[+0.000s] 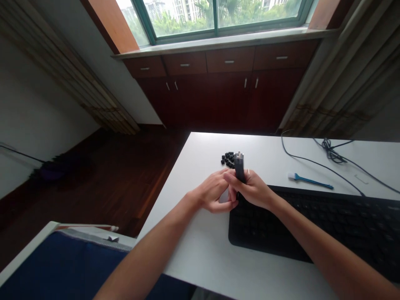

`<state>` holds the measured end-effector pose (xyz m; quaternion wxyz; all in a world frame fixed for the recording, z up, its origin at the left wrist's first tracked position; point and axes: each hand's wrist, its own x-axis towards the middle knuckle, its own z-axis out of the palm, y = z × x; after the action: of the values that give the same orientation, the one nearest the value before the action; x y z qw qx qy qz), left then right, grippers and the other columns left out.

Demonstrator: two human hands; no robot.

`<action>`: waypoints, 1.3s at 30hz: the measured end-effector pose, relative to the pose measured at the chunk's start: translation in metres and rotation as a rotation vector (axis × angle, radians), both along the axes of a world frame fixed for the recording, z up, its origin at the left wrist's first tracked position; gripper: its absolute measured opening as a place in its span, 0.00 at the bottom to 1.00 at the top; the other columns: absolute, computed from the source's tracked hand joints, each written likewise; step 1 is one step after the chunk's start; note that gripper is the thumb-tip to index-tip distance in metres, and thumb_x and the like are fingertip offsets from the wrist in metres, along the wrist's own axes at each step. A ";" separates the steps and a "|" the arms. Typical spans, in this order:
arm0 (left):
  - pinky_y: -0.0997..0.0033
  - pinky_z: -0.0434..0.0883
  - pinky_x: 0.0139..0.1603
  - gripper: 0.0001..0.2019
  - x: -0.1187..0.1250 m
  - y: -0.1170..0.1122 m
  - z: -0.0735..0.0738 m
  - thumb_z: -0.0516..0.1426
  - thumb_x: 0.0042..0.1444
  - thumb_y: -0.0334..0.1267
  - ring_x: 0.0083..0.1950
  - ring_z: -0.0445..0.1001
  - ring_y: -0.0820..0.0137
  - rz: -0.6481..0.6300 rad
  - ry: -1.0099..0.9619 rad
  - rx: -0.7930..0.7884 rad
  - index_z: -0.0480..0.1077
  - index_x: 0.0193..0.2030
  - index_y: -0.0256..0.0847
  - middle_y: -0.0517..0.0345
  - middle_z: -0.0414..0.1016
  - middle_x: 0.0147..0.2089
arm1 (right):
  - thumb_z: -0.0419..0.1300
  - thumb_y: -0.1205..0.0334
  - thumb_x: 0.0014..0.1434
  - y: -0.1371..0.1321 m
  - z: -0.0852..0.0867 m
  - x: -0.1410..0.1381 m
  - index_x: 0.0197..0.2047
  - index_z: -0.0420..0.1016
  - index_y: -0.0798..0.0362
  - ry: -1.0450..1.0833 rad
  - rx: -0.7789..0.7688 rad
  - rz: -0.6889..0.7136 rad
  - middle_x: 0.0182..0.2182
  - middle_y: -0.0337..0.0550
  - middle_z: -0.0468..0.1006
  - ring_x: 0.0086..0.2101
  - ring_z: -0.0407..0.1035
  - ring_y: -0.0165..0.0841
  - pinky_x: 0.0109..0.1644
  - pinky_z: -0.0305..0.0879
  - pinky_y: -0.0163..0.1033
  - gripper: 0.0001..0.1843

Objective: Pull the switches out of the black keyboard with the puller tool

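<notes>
Over a white tabletop point(183, 246), at the far left corner of a black keyboard point(262, 231), a person's right hand point(251, 189) grips a dark metal-tipped device point(239, 167) upright while the left hand point(215, 191), fingers bent, presses close, its hold unclear, near a cluster of small black pieces point(229, 158).

The white table point(193, 246) bears a black keyboard point(262, 233), with a dark grey tool point(239, 168) near its left end, and small black pieces point(230, 158) and a white-bristled blue brush point(312, 181) beyond it.
</notes>
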<state>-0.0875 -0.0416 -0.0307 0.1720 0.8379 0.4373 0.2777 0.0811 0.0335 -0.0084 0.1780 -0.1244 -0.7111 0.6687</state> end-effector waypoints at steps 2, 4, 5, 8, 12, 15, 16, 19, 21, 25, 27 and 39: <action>0.51 0.71 0.53 0.15 -0.003 -0.001 0.000 0.53 0.60 0.50 0.46 0.71 0.57 -0.031 -0.096 -0.007 0.68 0.31 0.40 0.49 0.73 0.40 | 0.55 0.39 0.66 -0.004 -0.003 -0.003 0.18 0.67 0.51 0.007 0.009 -0.075 0.15 0.37 0.69 0.19 0.66 0.29 0.26 0.64 0.36 0.31; 0.47 0.70 0.56 0.25 0.002 -0.002 -0.002 0.47 0.62 0.62 0.49 0.72 0.53 0.001 -0.263 -0.042 0.70 0.40 0.40 0.48 0.74 0.40 | 0.56 0.40 0.65 -0.010 -0.007 -0.007 0.17 0.63 0.50 0.005 -0.009 -0.183 0.12 0.34 0.64 0.15 0.61 0.28 0.22 0.58 0.36 0.31; 0.46 0.70 0.57 0.31 0.008 -0.003 -0.003 0.44 0.61 0.66 0.51 0.72 0.52 0.056 -0.372 -0.070 0.70 0.45 0.39 0.47 0.74 0.41 | 0.56 0.41 0.65 -0.013 -0.009 -0.009 0.18 0.62 0.49 0.003 -0.018 -0.243 0.11 0.34 0.62 0.15 0.59 0.28 0.21 0.56 0.36 0.30; 0.48 0.70 0.59 0.34 0.039 -0.007 -0.004 0.39 0.64 0.64 0.55 0.73 0.53 0.370 -0.745 -0.150 0.66 0.56 0.37 0.44 0.75 0.47 | 0.60 0.46 0.64 -0.023 -0.013 -0.018 0.21 0.63 0.50 0.022 0.026 -0.461 0.17 0.35 0.66 0.20 0.61 0.30 0.26 0.60 0.37 0.24; 0.53 0.72 0.60 0.22 0.077 -0.012 0.003 0.52 0.65 0.53 0.54 0.75 0.58 0.630 -1.051 -0.225 0.66 0.54 0.37 0.47 0.76 0.50 | 0.57 0.57 0.64 -0.033 -0.015 -0.030 0.21 0.59 0.50 0.078 0.115 -0.561 0.20 0.36 0.66 0.25 0.61 0.32 0.34 0.62 0.38 0.21; 0.54 0.73 0.59 0.20 0.086 -0.013 0.008 0.55 0.64 0.52 0.52 0.77 0.57 0.645 -1.084 -0.220 0.68 0.51 0.37 0.47 0.77 0.49 | 0.55 0.60 0.63 -0.035 -0.017 -0.034 0.21 0.55 0.49 0.105 0.122 -0.574 0.19 0.35 0.62 0.24 0.58 0.31 0.33 0.61 0.38 0.20; 0.54 0.73 0.59 0.19 0.086 -0.013 0.008 0.55 0.64 0.51 0.52 0.77 0.57 0.649 -1.080 -0.219 0.68 0.51 0.37 0.47 0.77 0.49 | 0.55 0.60 0.63 -0.036 -0.018 -0.034 0.21 0.55 0.49 0.107 0.116 -0.581 0.19 0.35 0.62 0.24 0.57 0.31 0.32 0.61 0.38 0.19; 0.53 0.73 0.58 0.20 0.087 -0.013 0.006 0.56 0.63 0.51 0.53 0.77 0.55 0.664 -1.039 -0.230 0.68 0.53 0.38 0.47 0.77 0.50 | 0.56 0.60 0.62 -0.036 -0.020 -0.029 0.22 0.56 0.50 0.110 0.081 -0.608 0.19 0.35 0.61 0.23 0.55 0.30 0.29 0.58 0.37 0.19; 0.53 0.73 0.58 0.20 0.088 -0.014 0.003 0.56 0.63 0.52 0.54 0.76 0.55 0.667 -1.007 -0.211 0.69 0.53 0.38 0.47 0.77 0.50 | 0.56 0.60 0.62 -0.038 -0.021 -0.026 0.22 0.55 0.50 0.128 0.061 -0.616 0.20 0.35 0.62 0.24 0.55 0.29 0.27 0.55 0.36 0.18; 0.57 0.73 0.58 0.20 0.091 -0.016 0.001 0.57 0.64 0.52 0.53 0.76 0.56 0.684 -0.971 -0.159 0.71 0.53 0.39 0.49 0.77 0.50 | 0.56 0.62 0.61 -0.040 -0.022 -0.023 0.23 0.56 0.50 0.162 0.042 -0.623 0.20 0.34 0.60 0.23 0.54 0.28 0.25 0.52 0.35 0.17; 0.60 0.72 0.58 0.20 0.091 -0.017 0.000 0.57 0.64 0.52 0.53 0.75 0.57 0.703 -0.958 -0.141 0.72 0.53 0.39 0.49 0.77 0.50 | 0.56 0.63 0.60 -0.040 -0.021 -0.023 0.23 0.55 0.50 0.169 0.038 -0.633 0.20 0.33 0.58 0.22 0.53 0.27 0.24 0.51 0.34 0.17; 0.63 0.72 0.51 0.20 0.089 -0.016 0.000 0.56 0.65 0.54 0.47 0.75 0.60 0.638 -0.904 -0.142 0.71 0.49 0.37 0.50 0.74 0.44 | 0.55 0.60 0.64 -0.039 -0.021 -0.020 0.23 0.52 0.50 0.176 0.055 -0.632 0.20 0.32 0.54 0.22 0.50 0.26 0.23 0.48 0.34 0.20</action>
<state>0.0017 -0.0580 -0.0302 0.3058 0.4476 0.5697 0.6177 0.0609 -0.0054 -0.0293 0.4406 -0.2759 -0.6369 0.5692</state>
